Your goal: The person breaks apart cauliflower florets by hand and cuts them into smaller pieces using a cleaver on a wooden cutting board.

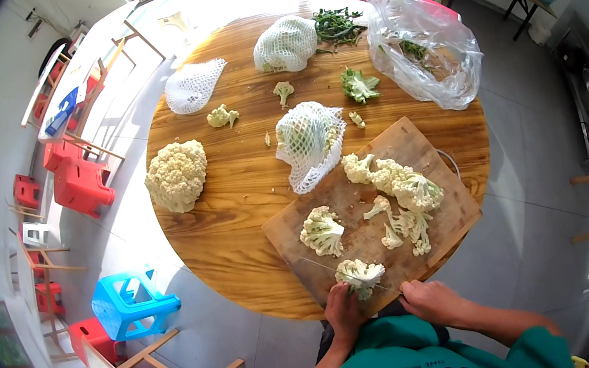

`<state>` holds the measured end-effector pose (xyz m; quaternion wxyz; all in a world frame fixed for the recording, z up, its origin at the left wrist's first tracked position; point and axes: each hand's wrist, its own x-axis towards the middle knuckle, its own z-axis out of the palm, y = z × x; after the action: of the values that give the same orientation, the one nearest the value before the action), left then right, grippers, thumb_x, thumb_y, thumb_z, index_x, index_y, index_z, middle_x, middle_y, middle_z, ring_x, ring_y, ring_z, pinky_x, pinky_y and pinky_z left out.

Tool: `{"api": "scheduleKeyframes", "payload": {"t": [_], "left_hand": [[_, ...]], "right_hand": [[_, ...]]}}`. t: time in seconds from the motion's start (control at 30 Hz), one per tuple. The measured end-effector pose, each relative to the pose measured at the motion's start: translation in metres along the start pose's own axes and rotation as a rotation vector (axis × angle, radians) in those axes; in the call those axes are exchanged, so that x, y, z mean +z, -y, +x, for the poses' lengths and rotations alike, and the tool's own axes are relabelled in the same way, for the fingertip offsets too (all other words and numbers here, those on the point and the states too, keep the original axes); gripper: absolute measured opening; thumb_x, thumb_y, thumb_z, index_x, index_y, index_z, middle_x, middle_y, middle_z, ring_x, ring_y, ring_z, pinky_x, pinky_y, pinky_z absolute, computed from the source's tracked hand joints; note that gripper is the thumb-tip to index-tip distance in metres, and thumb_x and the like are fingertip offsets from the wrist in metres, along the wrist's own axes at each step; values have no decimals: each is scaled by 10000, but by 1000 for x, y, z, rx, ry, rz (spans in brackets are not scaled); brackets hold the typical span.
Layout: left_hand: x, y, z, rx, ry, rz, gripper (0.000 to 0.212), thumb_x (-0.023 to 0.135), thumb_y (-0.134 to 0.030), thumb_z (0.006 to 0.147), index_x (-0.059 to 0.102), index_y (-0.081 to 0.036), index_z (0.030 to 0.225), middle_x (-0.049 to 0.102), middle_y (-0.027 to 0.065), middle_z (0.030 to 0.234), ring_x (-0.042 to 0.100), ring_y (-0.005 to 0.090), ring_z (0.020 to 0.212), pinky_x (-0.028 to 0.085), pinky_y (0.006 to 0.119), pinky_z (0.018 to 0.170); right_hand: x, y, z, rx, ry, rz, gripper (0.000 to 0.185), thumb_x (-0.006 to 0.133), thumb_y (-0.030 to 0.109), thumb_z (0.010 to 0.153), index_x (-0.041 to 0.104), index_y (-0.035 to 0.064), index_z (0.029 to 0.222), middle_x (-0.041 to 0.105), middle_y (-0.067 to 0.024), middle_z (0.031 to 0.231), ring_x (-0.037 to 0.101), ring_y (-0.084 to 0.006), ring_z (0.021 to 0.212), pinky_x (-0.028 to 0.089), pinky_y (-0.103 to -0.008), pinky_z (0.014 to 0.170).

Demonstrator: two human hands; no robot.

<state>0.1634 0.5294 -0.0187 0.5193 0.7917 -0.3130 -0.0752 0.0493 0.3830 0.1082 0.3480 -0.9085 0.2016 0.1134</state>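
My left hand [344, 313] holds a cauliflower piece [362, 275] near the close edge of a wooden cutting board [287, 234]. My right hand [435, 302] grips a knife [320, 265], whose thin blade is seen nearly edge-on across that piece. Whether the blade has entered it, I cannot tell. Beyond them, a larger cauliflower chunk [322, 232] rests on the board. Several cut florets [413, 192] form a loose row along its right half. Past the board's far left edge sits a cauliflower head [309, 134] partly wrapped in white foam netting.
The round wooden table [234, 242] also bears a bare cauliflower head [177, 176], a netted bundle [285, 45], an empty foam net [194, 86], leafy greens [336, 26] and a clear plastic bag [426, 57]. A blue stool [132, 304] stands on the floor at left.
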Motion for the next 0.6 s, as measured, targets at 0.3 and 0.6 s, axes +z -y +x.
{"api": "scheduleKeyframes", "payload": {"t": [0.3,0.6], "left_hand": [[-1,2,2,-21,2,11,283,624,14,666,539,7,936,575,191,931,571,338,850,471,362,724],[1,15,-7,-157,-26,-46,316,660,15,651,548,-11,946,581,161,927,579,299,847,475,329,708]], "right_hand": [[25,-1,33,-76,-51,36,136,443,120,816,403,-6,781,515,-209,691,536,-393,613,443,-471,569],[20,-4,12,-23,3,-35,166,465,153,816,414,2,767,530,-194,690,547,-375,616,446,-464,548]]}}
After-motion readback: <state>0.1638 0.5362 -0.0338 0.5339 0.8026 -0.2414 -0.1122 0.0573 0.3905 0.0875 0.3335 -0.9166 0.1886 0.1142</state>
